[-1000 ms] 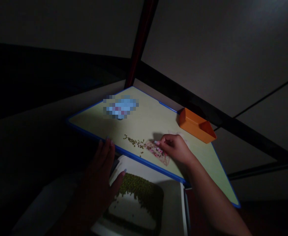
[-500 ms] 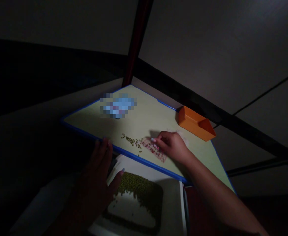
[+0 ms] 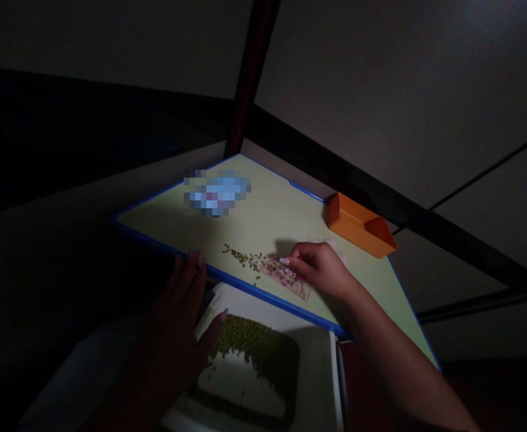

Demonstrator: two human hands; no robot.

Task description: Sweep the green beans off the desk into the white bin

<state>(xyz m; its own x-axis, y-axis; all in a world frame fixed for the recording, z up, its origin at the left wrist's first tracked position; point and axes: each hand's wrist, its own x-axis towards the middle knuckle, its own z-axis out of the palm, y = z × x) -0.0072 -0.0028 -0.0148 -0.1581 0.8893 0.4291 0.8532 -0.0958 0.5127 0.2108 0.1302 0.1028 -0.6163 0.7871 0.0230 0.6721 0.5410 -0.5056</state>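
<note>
Running around the yellow table top (image 3: 263, 216) is a blue rim (image 3: 240, 285), and its near side slants down to the right, between the two hands. Yellow top shows between the blurry blue thing (image 3: 221, 195) on the far left part and the orange box (image 3: 362, 231) by the far right side. Just below the near rim is a white bin (image 3: 315, 360) with lots of little green beans (image 3: 263, 342) in it.

The pink see-through bag (image 3: 302, 288) lies flat on the table top, near the rim. It is right under and beside the tips of the right hand (image 3: 315, 264). Those fingers are curled in, with the tips close to the thumb. I cannot tell if they pinch the bag or a bean. Loose beans (image 3: 243, 258) lie in a messy line to the left of the bag.

The right arm (image 3: 394, 342) comes up from the bottom right corner. The left hand (image 3: 185, 318) is in the dark, fingers up at the rim, thumb out over the bin, open, with nothing seen in it.
</note>
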